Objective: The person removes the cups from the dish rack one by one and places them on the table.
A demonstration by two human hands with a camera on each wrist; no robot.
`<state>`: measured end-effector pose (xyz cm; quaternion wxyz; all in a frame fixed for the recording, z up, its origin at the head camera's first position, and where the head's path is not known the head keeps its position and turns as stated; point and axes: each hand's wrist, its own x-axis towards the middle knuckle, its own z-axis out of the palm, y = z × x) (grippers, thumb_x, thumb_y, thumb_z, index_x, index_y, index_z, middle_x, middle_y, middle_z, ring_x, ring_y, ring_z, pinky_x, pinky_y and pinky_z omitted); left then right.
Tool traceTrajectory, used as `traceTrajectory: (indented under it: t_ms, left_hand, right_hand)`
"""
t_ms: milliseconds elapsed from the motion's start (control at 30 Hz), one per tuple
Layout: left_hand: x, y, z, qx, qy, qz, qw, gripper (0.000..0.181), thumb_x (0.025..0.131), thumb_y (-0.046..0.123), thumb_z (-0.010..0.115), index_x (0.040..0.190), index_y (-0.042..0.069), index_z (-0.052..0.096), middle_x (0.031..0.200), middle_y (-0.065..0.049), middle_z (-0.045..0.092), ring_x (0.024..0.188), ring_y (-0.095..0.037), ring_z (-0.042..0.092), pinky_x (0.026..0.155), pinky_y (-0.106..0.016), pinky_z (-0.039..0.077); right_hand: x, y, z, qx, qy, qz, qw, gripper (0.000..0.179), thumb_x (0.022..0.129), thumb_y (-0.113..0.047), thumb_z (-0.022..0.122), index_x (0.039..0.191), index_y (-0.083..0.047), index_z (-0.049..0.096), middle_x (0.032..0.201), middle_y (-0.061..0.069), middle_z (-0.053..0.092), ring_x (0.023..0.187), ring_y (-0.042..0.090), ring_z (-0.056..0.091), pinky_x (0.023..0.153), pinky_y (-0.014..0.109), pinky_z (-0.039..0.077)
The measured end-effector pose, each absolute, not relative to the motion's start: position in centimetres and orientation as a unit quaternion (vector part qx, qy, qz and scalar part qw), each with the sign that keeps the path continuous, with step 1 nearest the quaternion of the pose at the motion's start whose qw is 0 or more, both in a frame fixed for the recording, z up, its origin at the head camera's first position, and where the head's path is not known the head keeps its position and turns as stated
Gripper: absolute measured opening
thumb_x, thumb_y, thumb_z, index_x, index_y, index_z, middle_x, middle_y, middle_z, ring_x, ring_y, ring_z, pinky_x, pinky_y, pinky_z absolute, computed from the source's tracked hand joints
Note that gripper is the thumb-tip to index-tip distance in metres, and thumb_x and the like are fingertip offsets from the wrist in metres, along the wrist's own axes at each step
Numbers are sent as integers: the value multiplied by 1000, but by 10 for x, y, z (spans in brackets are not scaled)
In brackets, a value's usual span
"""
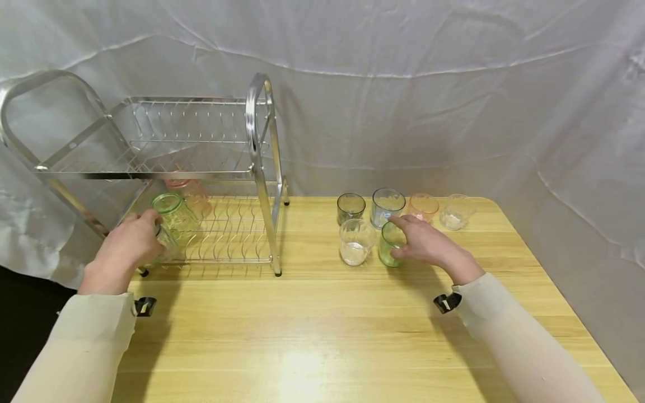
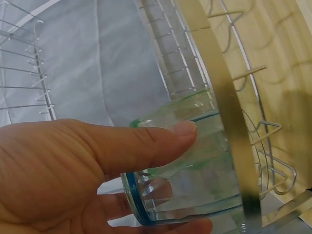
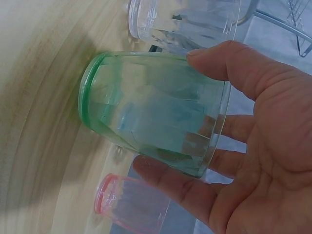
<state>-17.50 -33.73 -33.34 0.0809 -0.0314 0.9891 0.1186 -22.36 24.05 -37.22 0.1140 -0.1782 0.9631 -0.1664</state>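
On the lower shelf of the metal dish rack [image 1: 269, 224], my left hand [image 1: 128, 240] holds a clear glass with a blue-tinted base [image 2: 190, 195], base up, thumb on one side and fingers on the other. Right behind it stands an upside-down green glass [image 1: 176, 218], with a pink glass [image 1: 194, 196] farther back. Over on the table, my right hand [image 1: 425, 240] grips an upright green glass [image 3: 151, 107] near its rim, between thumb and fingers. A clear glass [image 1: 355, 246] stands just left of that one.
Behind the right hand stand a dark grey glass [image 1: 350, 208], a bluish glass [image 1: 387, 204], a pink glass [image 1: 423, 206] and another clear glass [image 1: 455, 212]. The rack's upper shelf [image 1: 191, 143] overhangs the lower one. A pale curtain [image 1: 403, 112] hangs behind the wooden table [image 1: 302, 330].
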Motion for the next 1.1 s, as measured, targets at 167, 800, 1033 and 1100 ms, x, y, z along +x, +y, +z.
traceTrajectory:
  t_ms: [167,800,1033,1100]
  left_hand:
    - [-174,-331,-328,-29,989,119,77,77,90,17,79,148,-10,35,139,-45,37,124,-67,42,99,-79,40]
    - [-139,-282,-304,-2,988,150,33,79,93,25,77,151,-9,36,140,-43,39,121,-64,47,94,-77,42]
    - [-123,-259,-302,-1,981,188,42,74,95,32,77,150,-1,40,144,-43,35,119,-63,50,90,-74,44]
    - [-119,-252,-301,1,978,204,51,75,95,35,78,149,1,40,144,-44,35,121,-61,49,90,-73,44]
  right_hand:
    - [-223,243,-373,-181,963,-167,110,90,89,-24,78,164,-4,33,162,35,36,146,54,41,113,68,43]
    - [-203,250,-368,-147,969,-192,42,98,92,-44,82,166,-9,28,170,28,23,155,55,21,118,76,27]
    - [-193,245,-371,-156,963,-216,-27,89,92,-41,83,161,-5,39,166,26,35,152,51,29,120,73,28]
    - [-189,244,-372,-160,959,-228,-52,85,92,-38,83,158,-4,42,164,27,38,151,51,31,120,72,28]
